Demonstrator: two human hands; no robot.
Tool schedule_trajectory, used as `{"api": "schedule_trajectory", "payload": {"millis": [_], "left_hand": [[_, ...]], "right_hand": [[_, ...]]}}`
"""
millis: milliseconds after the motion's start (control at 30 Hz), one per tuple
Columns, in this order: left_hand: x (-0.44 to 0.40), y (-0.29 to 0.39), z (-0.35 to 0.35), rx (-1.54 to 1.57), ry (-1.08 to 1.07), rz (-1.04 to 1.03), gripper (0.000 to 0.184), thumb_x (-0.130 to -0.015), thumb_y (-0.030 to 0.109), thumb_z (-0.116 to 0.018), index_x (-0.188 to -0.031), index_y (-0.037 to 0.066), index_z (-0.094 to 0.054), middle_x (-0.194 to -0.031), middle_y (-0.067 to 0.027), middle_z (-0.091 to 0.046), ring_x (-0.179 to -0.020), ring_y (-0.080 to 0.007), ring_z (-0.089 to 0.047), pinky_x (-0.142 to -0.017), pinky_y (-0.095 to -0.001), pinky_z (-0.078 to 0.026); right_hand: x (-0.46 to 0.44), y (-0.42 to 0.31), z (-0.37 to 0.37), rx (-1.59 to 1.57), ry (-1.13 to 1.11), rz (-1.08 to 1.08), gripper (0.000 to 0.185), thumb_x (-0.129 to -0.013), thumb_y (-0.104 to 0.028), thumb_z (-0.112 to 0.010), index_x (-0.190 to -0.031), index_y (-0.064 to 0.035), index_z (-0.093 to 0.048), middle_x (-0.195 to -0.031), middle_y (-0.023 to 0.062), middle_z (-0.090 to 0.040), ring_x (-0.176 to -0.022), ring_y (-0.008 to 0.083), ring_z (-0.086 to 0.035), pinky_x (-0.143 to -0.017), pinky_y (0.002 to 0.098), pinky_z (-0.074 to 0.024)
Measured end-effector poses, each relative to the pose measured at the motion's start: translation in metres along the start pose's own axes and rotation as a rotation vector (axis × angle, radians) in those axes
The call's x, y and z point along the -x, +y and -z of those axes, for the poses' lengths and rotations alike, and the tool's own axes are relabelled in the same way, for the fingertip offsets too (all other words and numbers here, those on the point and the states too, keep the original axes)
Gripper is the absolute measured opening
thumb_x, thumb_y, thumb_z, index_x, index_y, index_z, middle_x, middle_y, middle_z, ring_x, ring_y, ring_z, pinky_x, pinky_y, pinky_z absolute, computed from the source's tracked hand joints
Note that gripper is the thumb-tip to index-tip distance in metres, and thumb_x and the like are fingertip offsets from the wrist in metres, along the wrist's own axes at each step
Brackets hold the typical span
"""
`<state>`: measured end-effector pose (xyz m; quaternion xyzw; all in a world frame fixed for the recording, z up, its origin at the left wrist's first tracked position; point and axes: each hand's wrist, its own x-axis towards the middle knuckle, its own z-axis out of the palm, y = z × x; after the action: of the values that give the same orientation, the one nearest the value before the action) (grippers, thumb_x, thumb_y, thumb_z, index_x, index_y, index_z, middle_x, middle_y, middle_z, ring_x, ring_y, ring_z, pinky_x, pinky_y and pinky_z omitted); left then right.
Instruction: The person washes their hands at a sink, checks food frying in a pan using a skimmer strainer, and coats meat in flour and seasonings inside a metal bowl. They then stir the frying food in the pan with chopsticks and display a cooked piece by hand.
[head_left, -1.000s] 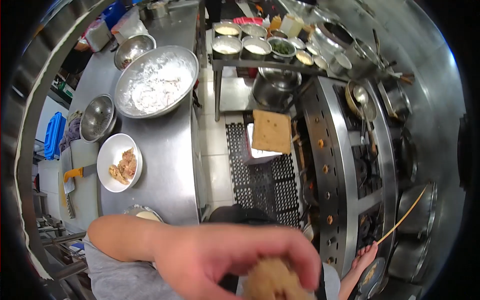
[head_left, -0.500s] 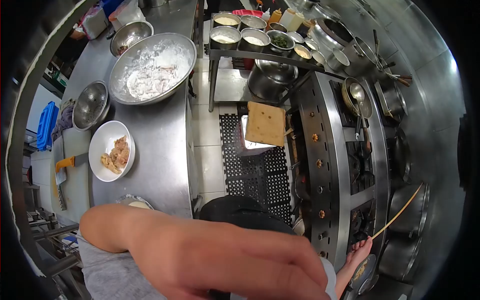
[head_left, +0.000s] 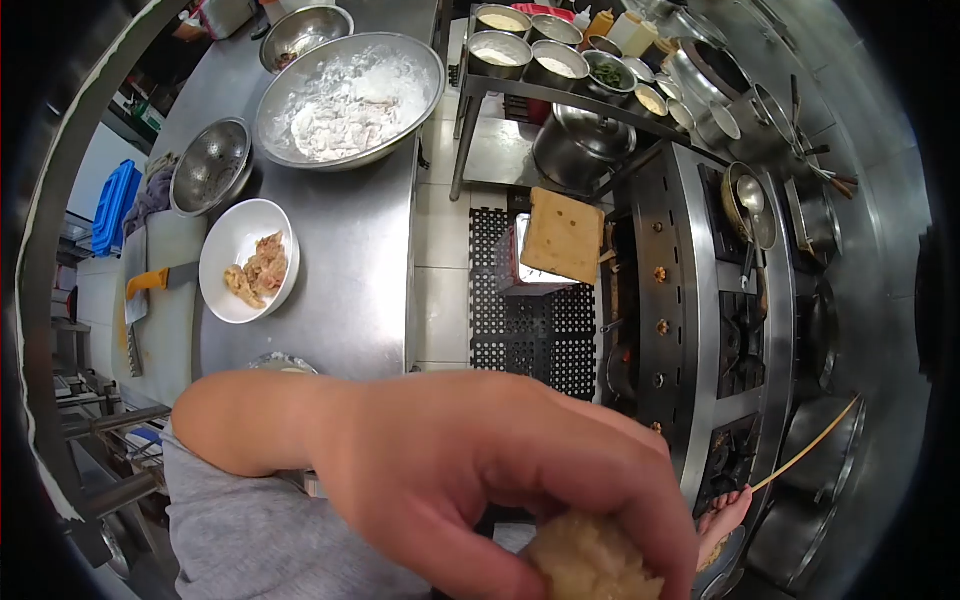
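My left hand [head_left: 510, 460] reaches across the bottom of the view from the left, its fingers curled round a pale tan lump [head_left: 590, 560]. What the lump is made of is hard to tell. At the lower right, my right hand [head_left: 727, 512] is closed on a long thin wooden stick [head_left: 810, 447], which slants up beside the stove. Below that hand, a dark pan [head_left: 728, 560] is partly hidden.
On the steel counter [head_left: 350, 290] are a white bowl [head_left: 220, 262] with raw meat, a large floury bowl [head_left: 430, 100] and a colander [head_left: 210, 170]. A knife [head_left: 150, 283] lies on the cutting board. Burners [head_left: 740, 345] line the right; a cardboard piece [head_left: 562, 238] tops a tin.
The room has shifted right and upward in view since half a second ago. My left hand has turned, so the lump, hidden then, shows again. My right hand still holds the stick.
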<state>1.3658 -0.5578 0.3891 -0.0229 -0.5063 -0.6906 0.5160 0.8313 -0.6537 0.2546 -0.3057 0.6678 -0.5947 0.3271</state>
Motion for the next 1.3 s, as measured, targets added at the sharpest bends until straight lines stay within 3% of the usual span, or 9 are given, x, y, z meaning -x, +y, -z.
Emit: {"api": "schedule_trajectory", "payload": {"millis": [100,200,300,467,567,667,933,1000,1300], "left_hand": [[-0.002,-0.017,0.0,0.011,0.115,-0.326,0.051,-0.078,0.026,-0.067,-0.111,-0.01,-0.05,-0.1,-0.019,-0.058,-0.084,-0.0294,-0.059,-0.073,-0.0284,-0.047],[0.01,0.001,0.007,0.088,0.079,0.031,0.036,-0.084,0.016,-0.06,-0.108,-0.009,-0.052,-0.105,-0.0205,-0.051,-0.097,-0.0283,-0.051,-0.082,-0.0338,-0.042],[0.014,-0.004,-0.004,0.346,0.285,0.138,0.042,-0.083,0.021,-0.061,-0.112,-0.007,-0.046,-0.108,-0.0208,-0.05,-0.103,-0.027,-0.049,-0.086,-0.0339,-0.04],[0.013,0.014,-0.002,0.365,0.597,0.433,0.056,-0.084,0.023,-0.055,-0.126,-0.003,-0.03,-0.115,-0.0237,-0.044,-0.108,-0.0316,-0.048,-0.09,-0.0363,-0.044],[0.023,-0.004,0.011,0.424,0.877,0.165,0.065,-0.088,0.037,-0.042,-0.135,0.0,-0.015,-0.126,-0.0263,-0.036,-0.114,-0.0375,-0.044,-0.095,-0.0418,-0.041],[0.029,-0.011,0.02,0.541,0.845,0.07,0.052,-0.092,0.032,-0.032,-0.133,0.001,-0.025,-0.126,-0.0214,-0.04,-0.114,-0.0324,-0.045,-0.097,-0.04,-0.037],[0.024,-0.015,0.025,0.527,0.853,0.064,0.056,-0.093,0.041,-0.028,-0.133,0.002,-0.025,-0.128,-0.0226,-0.038,-0.115,-0.0361,-0.043,-0.098,-0.0414,-0.036],[0.025,-0.018,0.026,0.529,0.874,0.067,0.064,-0.092,0.046,-0.028,-0.137,0.002,-0.014,-0.133,-0.0252,-0.03,-0.116,-0.0426,-0.04,-0.097,-0.0456,-0.039],[0.025,-0.034,0.02,0.582,0.895,-0.035,0.062,-0.093,0.046,-0.027,-0.137,0.004,-0.016,-0.13,-0.0237,-0.036,-0.118,-0.0418,-0.04,-0.1,-0.0487,-0.033]], "right_hand": [[-0.002,0.001,0.002,0.005,-0.003,0.003,0.024,-0.091,-0.028,-0.047,-0.103,-0.0072,-0.049,-0.059,-0.0041,-0.031,-0.044,0.0049,-0.026,-0.039,0.0211,-0.0209],[-0.004,0.001,0.002,0.022,0.005,-0.006,0.025,-0.091,-0.028,-0.047,-0.104,-0.0073,-0.048,-0.059,-0.0043,-0.031,-0.044,0.005,-0.026,-0.039,0.0216,-0.021],[-0.004,0.0,0.002,0.013,-0.01,0.004,0.025,-0.091,-0.028,-0.047,-0.104,-0.0075,-0.048,-0.059,-0.0044,-0.031,-0.044,0.0052,-0.026,-0.04,0.022,-0.0218],[-0.002,-0.004,-0.001,0.008,0.001,0.006,0.024,-0.09,-0.029,-0.048,-0.103,-0.0086,-0.049,-0.059,-0.0046,-0.032,-0.044,0.005,-0.026,-0.04,0.0219,-0.0218],[-0.002,-0.003,-0.001,0.004,0.009,-0.001,0.022,-0.09,-0.029,-0.049,-0.1,-0.0095,-0.05,-0.059,-0.0047,-0.032,-0.044,0.0048,-0.027,-0.04,0.0214,-0.0215],[-0.006,0.0,-0.003,-0.003,0.006,-0.003,0.02,-0.09,-0.029,-0.049,-0.097,-0.0102,-0.05,-0.059,-0.0049,-0.033,-0.044,0.0046,-0.028,-0.04,0.0208,-0.0211],[-0.007,0.007,-0.004,-0.015,-0.023,0.002,0.019,-0.091,-0.027,-0.047,-0.098,-0.0094,-0.049,-0.058,-0.0046,-0.032,-0.044,0.0051,-0.028,-0.04,0.0213,-0.0217],[-0.009,0.012,-0.004,-0.018,-0.03,-0.003,0.019,-0.091,-0.027,-0.047,-0.099,-0.0092,-0.049,-0.058,-0.0046,-0.033,-0.043,0.0053,-0.028,-0.04,0.0215,-0.0217],[-0.017,0.02,-0.022,-0.047,-0.096,-0.051,0.02,-0.092,-0.027,-0.045,-0.099,-0.0079,-0.048,-0.058,-0.0041,-0.032,-0.043,0.0054,-0.027,-0.039,0.0213,-0.022]]}}
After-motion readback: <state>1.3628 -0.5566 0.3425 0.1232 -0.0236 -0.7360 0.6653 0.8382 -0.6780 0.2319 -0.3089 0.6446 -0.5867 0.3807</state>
